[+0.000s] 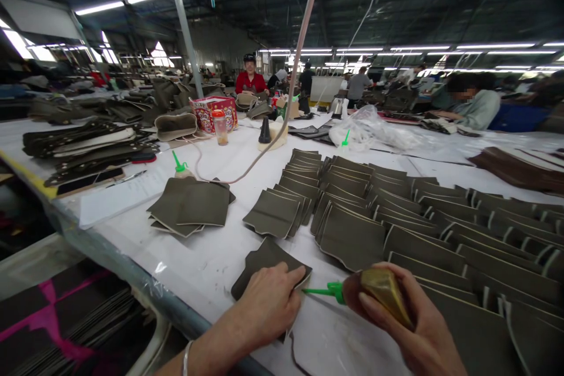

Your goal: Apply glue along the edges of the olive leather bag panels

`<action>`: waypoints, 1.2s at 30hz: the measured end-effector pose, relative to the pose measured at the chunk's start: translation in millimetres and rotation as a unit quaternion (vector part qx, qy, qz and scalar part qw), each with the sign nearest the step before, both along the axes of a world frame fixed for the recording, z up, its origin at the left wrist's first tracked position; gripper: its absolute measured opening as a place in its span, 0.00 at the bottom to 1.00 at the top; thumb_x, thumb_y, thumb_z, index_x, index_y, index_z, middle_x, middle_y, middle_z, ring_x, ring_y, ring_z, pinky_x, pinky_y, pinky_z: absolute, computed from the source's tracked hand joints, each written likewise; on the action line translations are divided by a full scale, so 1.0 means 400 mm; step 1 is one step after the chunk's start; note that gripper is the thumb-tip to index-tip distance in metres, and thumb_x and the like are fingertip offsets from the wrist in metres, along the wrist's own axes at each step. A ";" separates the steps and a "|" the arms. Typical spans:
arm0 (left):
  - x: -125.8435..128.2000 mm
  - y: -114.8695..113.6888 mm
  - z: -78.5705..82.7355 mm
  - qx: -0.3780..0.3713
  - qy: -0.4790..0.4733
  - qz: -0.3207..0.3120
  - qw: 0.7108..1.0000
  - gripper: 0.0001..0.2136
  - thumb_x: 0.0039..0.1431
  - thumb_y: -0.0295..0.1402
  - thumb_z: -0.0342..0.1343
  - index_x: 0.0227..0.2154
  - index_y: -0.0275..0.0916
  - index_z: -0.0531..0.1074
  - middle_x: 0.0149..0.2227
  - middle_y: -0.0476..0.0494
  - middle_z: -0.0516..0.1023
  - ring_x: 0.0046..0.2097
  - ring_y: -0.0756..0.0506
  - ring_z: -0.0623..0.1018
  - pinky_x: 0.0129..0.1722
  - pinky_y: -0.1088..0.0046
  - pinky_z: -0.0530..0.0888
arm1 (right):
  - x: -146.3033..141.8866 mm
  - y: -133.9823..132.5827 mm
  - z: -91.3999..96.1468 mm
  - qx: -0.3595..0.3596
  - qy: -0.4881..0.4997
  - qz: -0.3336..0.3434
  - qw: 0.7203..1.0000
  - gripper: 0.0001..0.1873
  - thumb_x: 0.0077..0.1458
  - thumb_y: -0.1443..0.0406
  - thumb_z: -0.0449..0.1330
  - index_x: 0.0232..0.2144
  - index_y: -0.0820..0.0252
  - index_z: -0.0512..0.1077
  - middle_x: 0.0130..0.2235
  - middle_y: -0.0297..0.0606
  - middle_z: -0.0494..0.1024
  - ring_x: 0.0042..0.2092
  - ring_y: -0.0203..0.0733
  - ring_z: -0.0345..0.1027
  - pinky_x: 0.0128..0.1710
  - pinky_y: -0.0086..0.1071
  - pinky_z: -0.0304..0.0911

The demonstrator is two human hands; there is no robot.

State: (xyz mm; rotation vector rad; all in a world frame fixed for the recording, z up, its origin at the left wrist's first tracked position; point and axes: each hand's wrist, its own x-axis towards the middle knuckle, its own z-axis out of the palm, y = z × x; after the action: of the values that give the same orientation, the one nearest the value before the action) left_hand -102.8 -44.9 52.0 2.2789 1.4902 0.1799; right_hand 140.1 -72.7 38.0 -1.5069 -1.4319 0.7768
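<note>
My right hand (425,329) is wrapped round a squeeze bottle (381,292) with a long green nozzle, half full of amber liquid that looks like glue. The nozzle tip points left and lies at the right edge of a dark olive leather piece (259,258). On that same piece rests my left hand (273,294), its index finger stretched over the top and the other fingers curled at the edge. To the right, many like pieces (352,235) lie overlapped in rows. A small pile of leather pieces (200,202) sits further back on the left.
The white-covered table (229,276) has its edge at left. A cable (264,153) hangs over it. Behind stand a second green-nozzled bottle (181,167), a red-lidded jar (220,127), a patterned box (215,113) and plastic bags (374,129). Co-workers (251,79) sit beyond.
</note>
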 end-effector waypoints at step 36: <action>0.001 -0.013 -0.002 -0.012 0.002 0.024 1.000 0.24 0.63 0.31 0.41 0.61 0.44 0.65 0.42 0.43 0.76 0.43 0.41 0.78 0.45 0.66 0.72 | 0.005 -0.083 -0.066 -0.074 0.083 0.042 0.993 0.30 0.54 0.47 0.65 0.52 0.53 0.63 0.44 0.37 0.77 0.43 0.50 0.73 0.42 0.30 0.67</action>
State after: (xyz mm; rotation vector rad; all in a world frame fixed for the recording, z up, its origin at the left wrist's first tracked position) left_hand -102.5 -50.2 51.1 2.2271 1.5421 0.1706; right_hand 142.3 -105.8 11.4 -1.4618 -1.3450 1.0551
